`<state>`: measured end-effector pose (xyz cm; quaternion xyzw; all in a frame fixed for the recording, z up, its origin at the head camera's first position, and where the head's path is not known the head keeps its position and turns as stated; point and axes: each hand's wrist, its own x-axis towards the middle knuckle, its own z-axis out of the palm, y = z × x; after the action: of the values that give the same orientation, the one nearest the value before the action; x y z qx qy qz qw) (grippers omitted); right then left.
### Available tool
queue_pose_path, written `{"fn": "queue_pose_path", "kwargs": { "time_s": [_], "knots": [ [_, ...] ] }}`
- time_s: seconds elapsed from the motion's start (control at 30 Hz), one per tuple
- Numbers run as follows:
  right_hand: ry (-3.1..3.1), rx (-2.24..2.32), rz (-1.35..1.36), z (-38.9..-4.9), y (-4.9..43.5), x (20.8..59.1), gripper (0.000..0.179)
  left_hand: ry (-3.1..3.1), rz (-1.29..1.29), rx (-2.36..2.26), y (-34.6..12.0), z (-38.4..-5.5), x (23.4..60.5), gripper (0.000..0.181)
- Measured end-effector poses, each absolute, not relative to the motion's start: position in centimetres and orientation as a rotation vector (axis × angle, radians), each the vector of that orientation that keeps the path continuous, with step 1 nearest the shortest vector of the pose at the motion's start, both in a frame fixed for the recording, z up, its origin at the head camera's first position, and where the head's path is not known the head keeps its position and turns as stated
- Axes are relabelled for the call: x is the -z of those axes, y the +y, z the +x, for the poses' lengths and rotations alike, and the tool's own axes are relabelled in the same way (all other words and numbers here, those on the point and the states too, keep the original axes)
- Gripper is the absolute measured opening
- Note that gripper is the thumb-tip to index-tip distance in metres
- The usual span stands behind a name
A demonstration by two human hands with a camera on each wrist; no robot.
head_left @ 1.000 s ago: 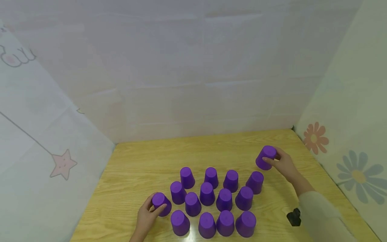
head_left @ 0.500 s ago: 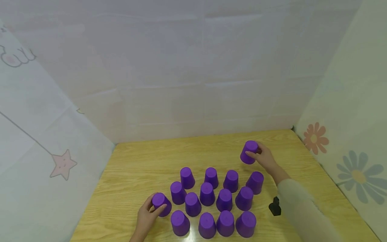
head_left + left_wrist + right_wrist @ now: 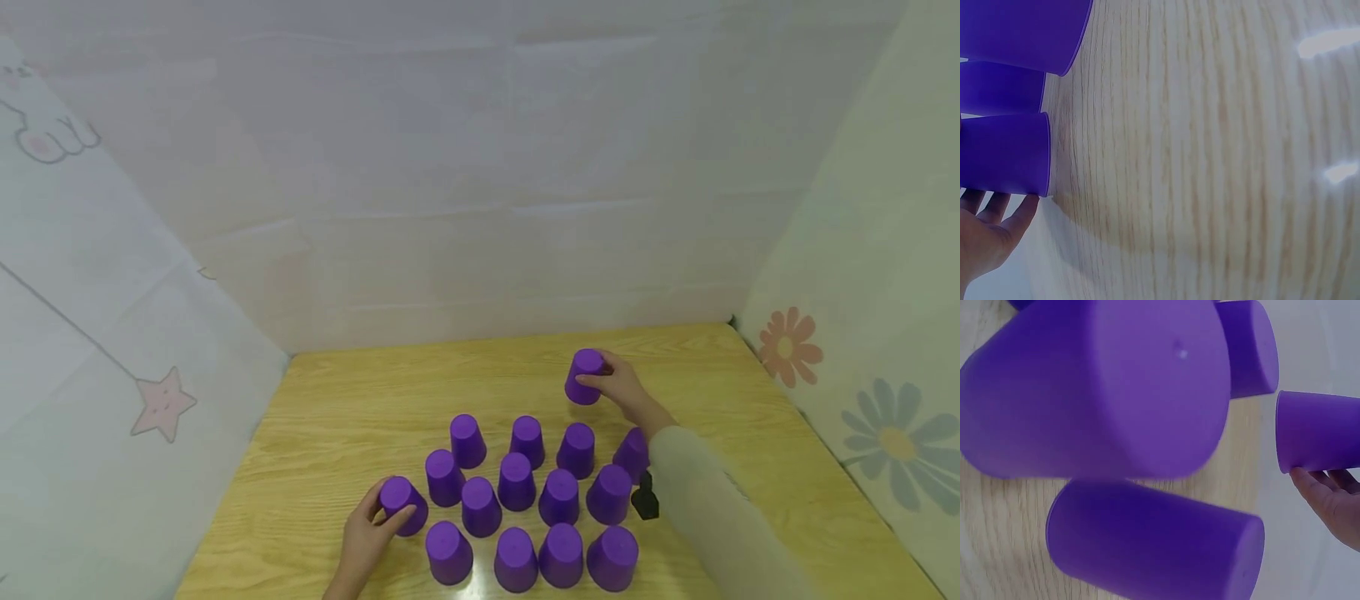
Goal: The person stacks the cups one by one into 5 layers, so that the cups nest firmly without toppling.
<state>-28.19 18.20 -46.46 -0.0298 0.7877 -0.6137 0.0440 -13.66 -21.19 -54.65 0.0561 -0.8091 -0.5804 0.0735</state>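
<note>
My right hand (image 3: 624, 390) grips an upside-down purple cup (image 3: 584, 377) by its side, behind the back row of cups. In the right wrist view, this held cup (image 3: 1319, 432) sits at the right edge with the fingers under it. At the left end of the group, my left hand (image 3: 365, 537) holds another upside-down purple cup (image 3: 403, 507), thumb on its near side. The left wrist view shows that cup (image 3: 1004, 155) with fingertips along its wall and its rim by the table. The right sleeve partly hides a purple cup (image 3: 630, 455).
Several more upside-down purple cups (image 3: 517, 482) stand in loose rows on the wooden table (image 3: 300, 467). A small black object (image 3: 645, 498) shows beside the right sleeve. Pale cloth walls (image 3: 480, 250) with printed flowers and a star surround the table's back and sides.
My right hand has carried its cup leftward, from the far right to behind the back row, and the sleeve now covers part of a cup. My left hand has stayed in place.
</note>
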Motion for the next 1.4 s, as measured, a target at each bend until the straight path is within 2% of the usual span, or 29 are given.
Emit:
{"fn": "queue_pose_path", "kwargs": {
  "time_s": [0.53,1.4],
  "knots": [
    [2.369,1.811,-0.008,-30.4,14.5,47.7,0.06,-2.409,0.179,1.746,-21.1,-13.4,54.6,0.056],
    [2.32,1.769,0.126,-31.5,11.1,50.1,0.057,-2.387,0.143,1.727,-20.9,-13.1,54.5,0.056]
  ]
}}
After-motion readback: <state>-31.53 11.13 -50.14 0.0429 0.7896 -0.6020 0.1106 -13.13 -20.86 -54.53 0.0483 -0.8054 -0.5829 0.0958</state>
